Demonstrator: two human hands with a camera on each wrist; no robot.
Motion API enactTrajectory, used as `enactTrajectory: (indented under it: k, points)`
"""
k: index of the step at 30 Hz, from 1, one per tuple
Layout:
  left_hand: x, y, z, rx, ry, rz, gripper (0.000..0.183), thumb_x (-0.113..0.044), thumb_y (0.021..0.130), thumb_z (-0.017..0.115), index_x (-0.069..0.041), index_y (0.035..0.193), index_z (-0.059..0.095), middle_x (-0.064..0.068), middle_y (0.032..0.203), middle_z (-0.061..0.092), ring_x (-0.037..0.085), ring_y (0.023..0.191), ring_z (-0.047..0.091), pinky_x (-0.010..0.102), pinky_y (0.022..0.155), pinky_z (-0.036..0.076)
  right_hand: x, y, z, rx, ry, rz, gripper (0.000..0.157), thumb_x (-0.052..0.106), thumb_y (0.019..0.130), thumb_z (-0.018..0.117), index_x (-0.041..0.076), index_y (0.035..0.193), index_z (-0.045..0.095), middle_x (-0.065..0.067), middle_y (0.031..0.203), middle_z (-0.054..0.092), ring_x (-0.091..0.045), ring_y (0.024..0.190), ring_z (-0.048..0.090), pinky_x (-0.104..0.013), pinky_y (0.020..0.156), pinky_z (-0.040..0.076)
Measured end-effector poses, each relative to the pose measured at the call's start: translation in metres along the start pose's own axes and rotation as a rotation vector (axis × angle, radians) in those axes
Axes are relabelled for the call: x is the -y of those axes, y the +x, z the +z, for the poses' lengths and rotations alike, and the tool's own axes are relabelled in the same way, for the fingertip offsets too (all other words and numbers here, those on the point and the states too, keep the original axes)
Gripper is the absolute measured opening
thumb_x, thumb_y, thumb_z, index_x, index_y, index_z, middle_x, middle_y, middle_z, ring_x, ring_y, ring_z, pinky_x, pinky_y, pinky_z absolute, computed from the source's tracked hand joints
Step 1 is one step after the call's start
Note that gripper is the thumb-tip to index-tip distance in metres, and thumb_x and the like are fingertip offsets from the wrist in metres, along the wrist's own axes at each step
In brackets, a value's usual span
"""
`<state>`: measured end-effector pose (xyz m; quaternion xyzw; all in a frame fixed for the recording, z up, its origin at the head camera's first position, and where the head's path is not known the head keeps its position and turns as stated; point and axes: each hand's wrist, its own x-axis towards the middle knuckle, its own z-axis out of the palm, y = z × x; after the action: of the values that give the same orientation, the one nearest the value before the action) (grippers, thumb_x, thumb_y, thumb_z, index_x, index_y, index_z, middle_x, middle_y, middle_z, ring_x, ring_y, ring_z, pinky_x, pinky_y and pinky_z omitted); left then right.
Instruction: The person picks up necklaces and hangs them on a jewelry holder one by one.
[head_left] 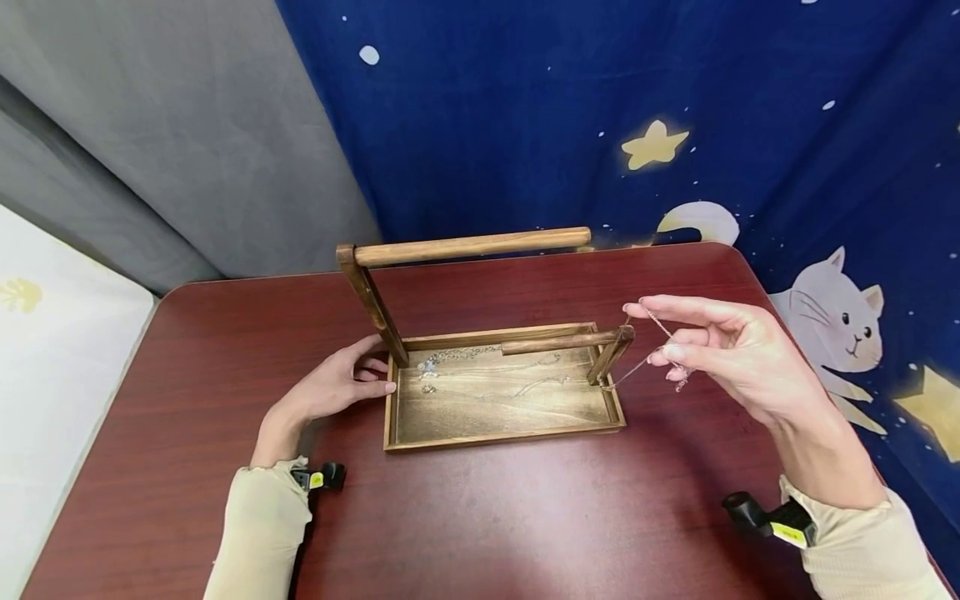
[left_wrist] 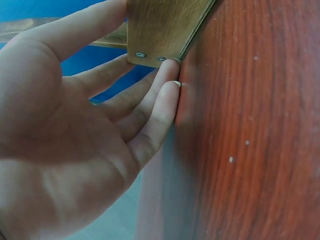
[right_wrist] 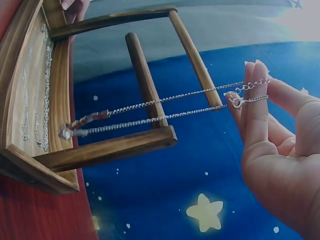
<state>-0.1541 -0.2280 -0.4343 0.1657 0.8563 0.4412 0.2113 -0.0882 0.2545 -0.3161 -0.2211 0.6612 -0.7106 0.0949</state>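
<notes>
A wooden jewelry stand (head_left: 472, 245) has two T-shaped posts, one tall and one short, rising from a shallow tray (head_left: 502, 437). My left hand (head_left: 326, 387) holds the tray's left end, thumb at the rim and fingers around the rear corner. In the left wrist view, those fingertips touch the screwed end panel (left_wrist: 165, 30). My right hand (right_wrist: 280, 130) pinches a silver necklace (right_wrist: 90, 118) near its clasp. Two strands stretch from my fingers past the short crossbar (head_left: 558, 342); their lower end reaches the tray beside the short post.
Several silver chains (head_left: 472, 353) lie in the tray, some with small pendants (head_left: 427, 365). The stand sits on a reddish-brown table (head_left: 480, 517). A blue curtain (head_left: 525, 125) and a grey curtain (head_left: 187, 125) hang behind the table.
</notes>
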Motion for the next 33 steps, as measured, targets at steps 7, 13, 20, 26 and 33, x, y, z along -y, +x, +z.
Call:
enactTrajectory:
  k: [7, 13, 20, 26, 33]
  points:
    - [-0.002, 0.001, 0.000, -0.003, -0.026, 0.007, 0.081, -0.015, 0.091, 0.075, 0.004, 0.152, 0.027, 0.024, 0.132, 0.055, 0.031, 0.109, 0.061, 0.032, 0.087, 0.053, 0.004, 0.000, -0.006, -0.011, 0.046, -0.062, 0.051, -0.028, 0.089, 0.047, -0.016, 0.138, 0.045, -0.021, 0.136, 0.058, -0.024, 0.086, 0.072, -0.029, 0.061, 0.056]
    - [-0.002, 0.002, 0.000, -0.008, -0.028, 0.001, 0.081, -0.014, 0.090, 0.075, 0.004, 0.153, 0.026, 0.024, 0.132, 0.055, 0.031, 0.109, 0.061, 0.033, 0.087, 0.052, 0.009, 0.003, -0.010, -0.048, 0.069, -0.076, 0.052, -0.028, 0.089, 0.045, -0.016, 0.140, 0.043, -0.022, 0.136, 0.057, -0.025, 0.088, 0.072, -0.028, 0.061, 0.056]
    - [-0.001, 0.003, 0.000, -0.008, -0.027, 0.007, 0.080, -0.014, 0.090, 0.075, 0.004, 0.152, 0.028, 0.024, 0.132, 0.055, 0.031, 0.109, 0.061, 0.034, 0.088, 0.052, 0.013, 0.007, -0.016, -0.060, 0.158, -0.129, 0.050, -0.030, 0.090, 0.042, -0.020, 0.139, 0.041, -0.028, 0.137, 0.054, -0.028, 0.089, 0.071, -0.028, 0.062, 0.056]
    - [0.001, 0.001, 0.000, -0.007, -0.041, 0.015, 0.081, -0.013, 0.090, 0.076, 0.005, 0.152, 0.028, 0.025, 0.134, 0.053, 0.031, 0.109, 0.061, 0.031, 0.087, 0.053, 0.014, 0.011, -0.017, -0.082, 0.129, -0.116, 0.049, -0.028, 0.091, 0.042, -0.019, 0.139, 0.042, -0.026, 0.137, 0.056, -0.025, 0.089, 0.071, -0.027, 0.063, 0.056]
    - [0.001, 0.000, 0.000, -0.031, -0.023, 0.000, 0.084, -0.017, 0.088, 0.078, 0.004, 0.152, 0.029, 0.023, 0.132, 0.056, 0.028, 0.103, 0.065, 0.032, 0.085, 0.053, 0.013, 0.020, -0.020, -0.087, 0.150, -0.097, 0.049, -0.027, 0.091, 0.044, -0.016, 0.139, 0.044, -0.022, 0.135, 0.059, -0.027, 0.092, 0.071, -0.028, 0.066, 0.057]
